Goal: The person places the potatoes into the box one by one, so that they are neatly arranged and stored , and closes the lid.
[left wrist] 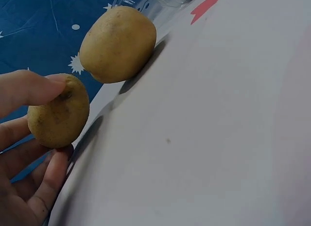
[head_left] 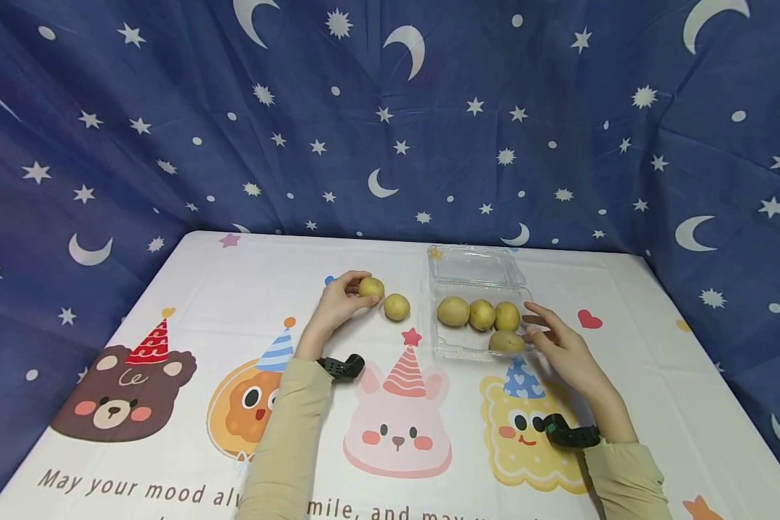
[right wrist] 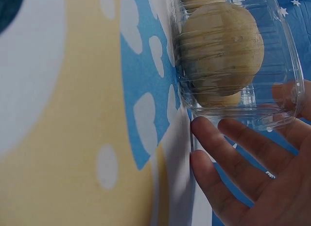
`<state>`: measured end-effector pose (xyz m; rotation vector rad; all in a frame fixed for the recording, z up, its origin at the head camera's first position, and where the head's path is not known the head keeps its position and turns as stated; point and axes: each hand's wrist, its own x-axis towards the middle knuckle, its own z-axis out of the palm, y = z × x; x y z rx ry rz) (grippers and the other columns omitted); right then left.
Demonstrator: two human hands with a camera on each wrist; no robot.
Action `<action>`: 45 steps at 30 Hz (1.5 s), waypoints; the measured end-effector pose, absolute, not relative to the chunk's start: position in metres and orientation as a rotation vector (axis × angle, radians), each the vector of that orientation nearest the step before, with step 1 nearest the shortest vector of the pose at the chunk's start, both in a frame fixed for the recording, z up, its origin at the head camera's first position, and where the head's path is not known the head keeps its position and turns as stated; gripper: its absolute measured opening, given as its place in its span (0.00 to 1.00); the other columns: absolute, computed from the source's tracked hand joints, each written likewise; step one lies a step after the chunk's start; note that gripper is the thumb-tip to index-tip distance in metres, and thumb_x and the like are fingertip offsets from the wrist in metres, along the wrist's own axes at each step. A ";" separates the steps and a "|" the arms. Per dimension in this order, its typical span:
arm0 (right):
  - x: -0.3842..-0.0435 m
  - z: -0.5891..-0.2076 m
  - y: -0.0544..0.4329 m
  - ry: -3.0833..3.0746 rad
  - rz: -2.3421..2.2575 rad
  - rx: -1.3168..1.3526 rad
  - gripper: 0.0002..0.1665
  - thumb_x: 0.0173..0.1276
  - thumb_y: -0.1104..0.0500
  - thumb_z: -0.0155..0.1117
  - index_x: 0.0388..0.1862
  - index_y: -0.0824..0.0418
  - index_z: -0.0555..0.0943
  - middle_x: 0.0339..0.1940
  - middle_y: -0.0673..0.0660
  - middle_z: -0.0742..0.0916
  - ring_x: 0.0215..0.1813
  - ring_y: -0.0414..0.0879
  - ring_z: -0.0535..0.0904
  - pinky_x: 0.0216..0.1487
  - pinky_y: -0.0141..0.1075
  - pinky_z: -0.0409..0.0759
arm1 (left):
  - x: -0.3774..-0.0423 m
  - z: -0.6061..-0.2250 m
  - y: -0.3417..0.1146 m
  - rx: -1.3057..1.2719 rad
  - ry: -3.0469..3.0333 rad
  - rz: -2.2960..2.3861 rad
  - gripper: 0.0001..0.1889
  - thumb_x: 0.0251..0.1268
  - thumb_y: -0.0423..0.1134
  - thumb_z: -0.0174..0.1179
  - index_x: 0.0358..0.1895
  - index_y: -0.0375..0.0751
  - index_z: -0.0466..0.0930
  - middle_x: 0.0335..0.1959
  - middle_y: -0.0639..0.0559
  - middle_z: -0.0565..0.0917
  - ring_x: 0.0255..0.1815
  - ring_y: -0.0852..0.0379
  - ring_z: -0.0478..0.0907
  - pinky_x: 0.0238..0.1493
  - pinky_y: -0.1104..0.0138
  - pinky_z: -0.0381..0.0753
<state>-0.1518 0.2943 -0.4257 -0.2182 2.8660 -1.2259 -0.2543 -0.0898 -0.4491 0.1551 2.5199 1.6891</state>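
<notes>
My left hand (head_left: 339,303) pinches a small yellow potato (left wrist: 59,112) between thumb and fingertips, close over the tablecloth. Just right of it, a second potato (head_left: 397,307) rests loose on the cloth. A clear plastic clamshell box (head_left: 448,342) lies with its lid (head_left: 474,266) folded back, away from me. Inside the box are several potatoes (head_left: 453,311), three lined up in a row and another nearer the front right corner. At the box's right wall is my right hand (head_left: 562,347), its fingers spread and fairly straight, with the thumb and index finger right at the rim.
A white tablecloth (head_left: 188,282) printed with cartoon animals and lettering covers the table. Behind it hangs a dark blue curtain (head_left: 338,144) with moons and stars. A black camera is strapped on each wrist.
</notes>
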 end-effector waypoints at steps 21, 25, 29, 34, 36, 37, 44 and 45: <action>-0.152 -0.428 0.294 2.843 -1.249 -0.210 0.29 0.77 0.54 0.46 0.75 0.56 0.59 0.63 0.68 0.77 0.52 0.61 0.81 0.56 0.57 0.74 | -0.252 -0.439 -0.088 0.179 2.534 1.714 0.28 0.55 0.39 0.68 0.61 0.46 0.75 0.58 0.44 0.79 0.58 0.46 0.75 0.57 0.56 0.76; -0.152 -0.427 0.294 2.842 -1.245 -0.207 0.29 0.77 0.54 0.46 0.75 0.56 0.59 0.63 0.68 0.77 0.52 0.61 0.81 0.56 0.57 0.75 | -0.252 -0.435 -0.087 0.194 2.540 1.727 0.28 0.55 0.39 0.69 0.61 0.45 0.75 0.58 0.45 0.78 0.58 0.46 0.76 0.57 0.55 0.75; -0.151 -0.426 0.294 2.838 -1.245 -0.207 0.29 0.77 0.54 0.46 0.75 0.56 0.59 0.64 0.68 0.77 0.52 0.61 0.81 0.57 0.57 0.74 | -0.251 -0.430 -0.085 0.205 2.549 1.728 0.27 0.55 0.39 0.68 0.61 0.46 0.75 0.59 0.46 0.78 0.58 0.47 0.76 0.56 0.56 0.75; -0.151 -0.426 0.294 2.837 -1.248 -0.208 0.29 0.77 0.53 0.46 0.75 0.56 0.59 0.64 0.68 0.77 0.52 0.61 0.81 0.57 0.58 0.74 | -0.250 -0.424 -0.084 0.216 2.569 1.721 0.27 0.55 0.40 0.69 0.61 0.47 0.75 0.58 0.46 0.78 0.56 0.47 0.76 0.54 0.57 0.75; -0.152 -0.426 0.294 2.836 -1.247 -0.208 0.29 0.77 0.53 0.46 0.75 0.56 0.59 0.64 0.68 0.77 0.53 0.62 0.81 0.57 0.58 0.74 | -0.249 -0.422 -0.083 0.226 2.578 1.719 0.27 0.55 0.40 0.69 0.61 0.47 0.75 0.58 0.46 0.79 0.56 0.47 0.77 0.52 0.58 0.76; -0.152 -0.426 0.294 2.836 -1.248 -0.209 0.29 0.77 0.54 0.46 0.75 0.56 0.59 0.64 0.68 0.77 0.53 0.62 0.81 0.57 0.58 0.74 | -0.249 -0.421 -0.082 0.229 2.583 1.717 0.27 0.55 0.40 0.69 0.61 0.47 0.75 0.57 0.46 0.79 0.55 0.47 0.77 0.51 0.59 0.76; -0.152 -0.426 0.293 2.842 -1.245 -0.210 0.29 0.77 0.54 0.46 0.75 0.56 0.59 0.63 0.68 0.77 0.52 0.61 0.82 0.56 0.55 0.75 | -0.246 -0.413 -0.078 0.272 2.573 1.740 0.27 0.54 0.39 0.69 0.61 0.46 0.75 0.57 0.45 0.79 0.54 0.47 0.77 0.46 0.64 0.77; -0.152 -0.426 0.293 2.844 -1.241 -0.211 0.29 0.77 0.54 0.46 0.75 0.56 0.59 0.63 0.67 0.77 0.52 0.60 0.82 0.56 0.54 0.75 | -0.245 -0.412 -0.077 0.280 2.572 1.741 0.27 0.54 0.38 0.69 0.61 0.46 0.75 0.57 0.45 0.79 0.54 0.47 0.77 0.46 0.65 0.77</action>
